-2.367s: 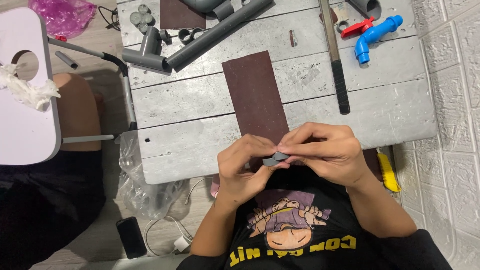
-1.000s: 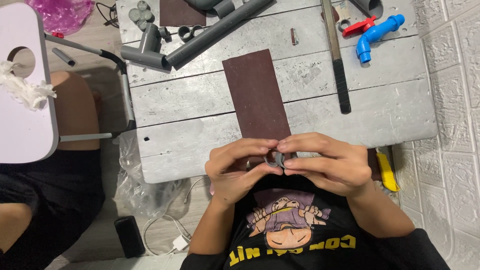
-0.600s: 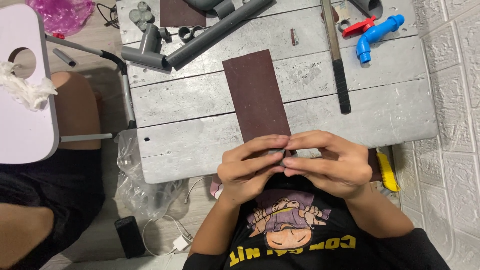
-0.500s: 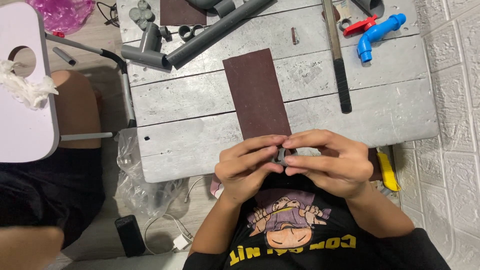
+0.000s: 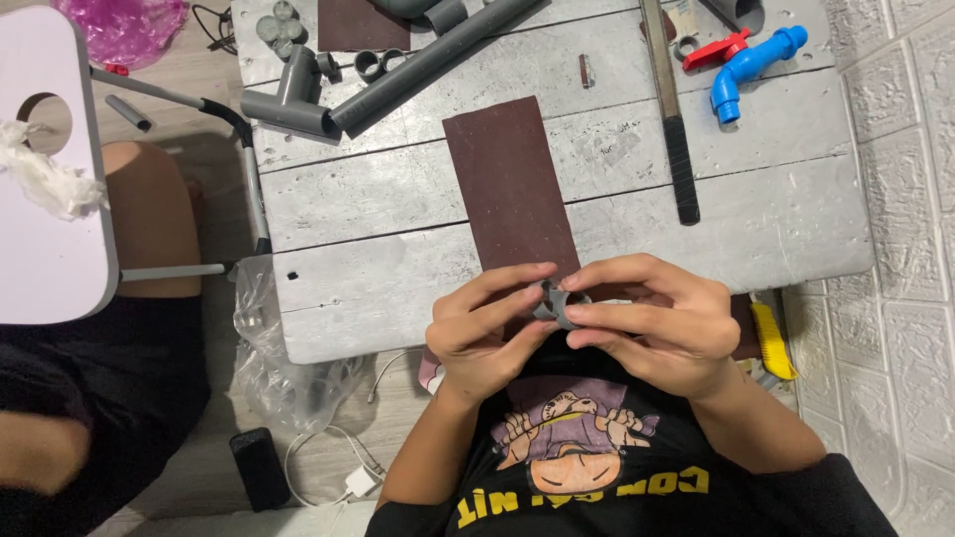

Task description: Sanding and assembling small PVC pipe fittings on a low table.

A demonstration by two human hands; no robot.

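Both hands, the left hand (image 5: 485, 333) and right hand (image 5: 652, 320), are pinching a small grey pipe ring (image 5: 553, 303) over the counter (image 5: 398, 239) edge beside the sandpaper sheet (image 5: 509, 189), where a loosening fingertip grip is probably risking a drop.

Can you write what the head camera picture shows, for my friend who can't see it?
Two hands, left hand and right hand, pinch a small grey pipe ring above a brown sandpaper sheet on a grey wooden table. Grey pipes and a blue tap lie farther back.
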